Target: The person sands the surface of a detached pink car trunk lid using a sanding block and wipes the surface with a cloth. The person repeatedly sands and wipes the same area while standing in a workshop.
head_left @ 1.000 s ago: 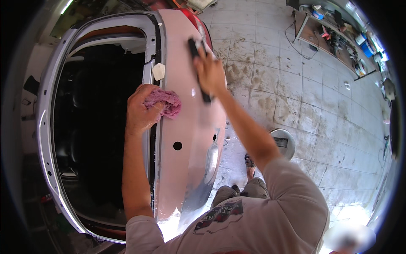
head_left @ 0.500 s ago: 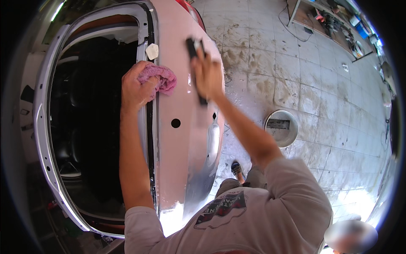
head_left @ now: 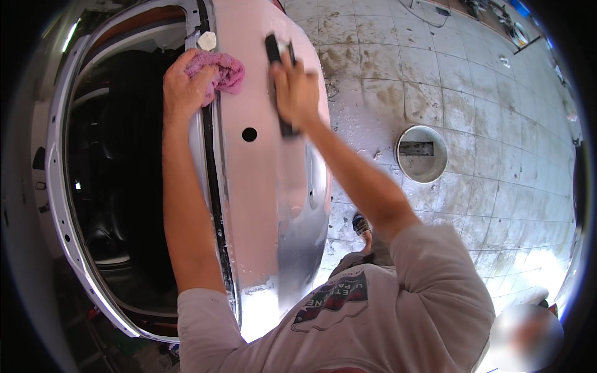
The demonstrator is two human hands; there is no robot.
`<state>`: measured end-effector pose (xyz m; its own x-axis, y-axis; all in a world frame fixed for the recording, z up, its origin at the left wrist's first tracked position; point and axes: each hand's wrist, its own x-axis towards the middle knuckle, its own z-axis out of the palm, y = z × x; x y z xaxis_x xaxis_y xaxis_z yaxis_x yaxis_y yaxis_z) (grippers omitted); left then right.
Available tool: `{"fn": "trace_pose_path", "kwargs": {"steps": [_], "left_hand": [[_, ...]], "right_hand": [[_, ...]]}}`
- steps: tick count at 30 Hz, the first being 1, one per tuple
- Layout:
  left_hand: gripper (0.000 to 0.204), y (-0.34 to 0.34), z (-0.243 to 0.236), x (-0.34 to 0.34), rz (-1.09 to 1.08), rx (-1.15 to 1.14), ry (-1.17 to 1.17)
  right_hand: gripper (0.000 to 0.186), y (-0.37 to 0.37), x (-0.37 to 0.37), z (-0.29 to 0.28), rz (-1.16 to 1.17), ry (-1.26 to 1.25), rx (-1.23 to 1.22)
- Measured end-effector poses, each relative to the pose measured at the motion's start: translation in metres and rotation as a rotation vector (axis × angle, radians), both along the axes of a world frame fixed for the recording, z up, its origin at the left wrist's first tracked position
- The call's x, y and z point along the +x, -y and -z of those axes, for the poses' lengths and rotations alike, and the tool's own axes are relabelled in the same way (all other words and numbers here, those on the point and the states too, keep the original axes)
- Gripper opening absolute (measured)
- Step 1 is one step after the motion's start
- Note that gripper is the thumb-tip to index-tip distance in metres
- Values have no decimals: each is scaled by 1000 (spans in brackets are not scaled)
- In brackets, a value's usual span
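My left hand (head_left: 183,90) grips a crumpled pink cloth (head_left: 224,74) at the seam between the dark car opening (head_left: 118,186) and the pinkish, patchily primed body panel (head_left: 245,205). Just beyond the cloth sits a pale, angular piece (head_left: 206,41). My right hand (head_left: 295,93) holds a long black block (head_left: 272,48) lengthwise on the panel, fingers over its top; motion blurs it slightly. A round dark hole (head_left: 249,134) lies in the panel between my forearms, and bare metal shows toward the panel's lower right.
To the panel's right is a wet, stained tiled floor (head_left: 472,105) with a round bucket (head_left: 421,138) holding a dark bar. A low shelf with tools and containers (head_left: 497,18) runs along the upper right. A blurred shape, apparently a person (head_left: 525,336), is at the lower right.
The panel, bucket and shelf have shifted upward in the picture, as have both hands. The right hand's block now reaches nearer the top; the left hand still grips the cloth.
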<state>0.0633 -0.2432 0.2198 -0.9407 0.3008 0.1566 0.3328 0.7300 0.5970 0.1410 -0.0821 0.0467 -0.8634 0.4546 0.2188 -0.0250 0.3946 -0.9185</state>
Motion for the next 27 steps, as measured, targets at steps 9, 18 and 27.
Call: {"fn": "trace_pose_path", "kwargs": {"steps": [9, 18, 27], "left_hand": [[31, 11, -12, 41, 28, 15, 54], [32, 22, 2, 62, -5, 86, 23], [29, -4, -2, 52, 106, 113, 17]], "right_hand": [[51, 19, 80, -28, -69, -63, -9], [57, 65, 194, -3, -65, -220, 162], [49, -40, -44, -14, -52, 118, 221]]}}
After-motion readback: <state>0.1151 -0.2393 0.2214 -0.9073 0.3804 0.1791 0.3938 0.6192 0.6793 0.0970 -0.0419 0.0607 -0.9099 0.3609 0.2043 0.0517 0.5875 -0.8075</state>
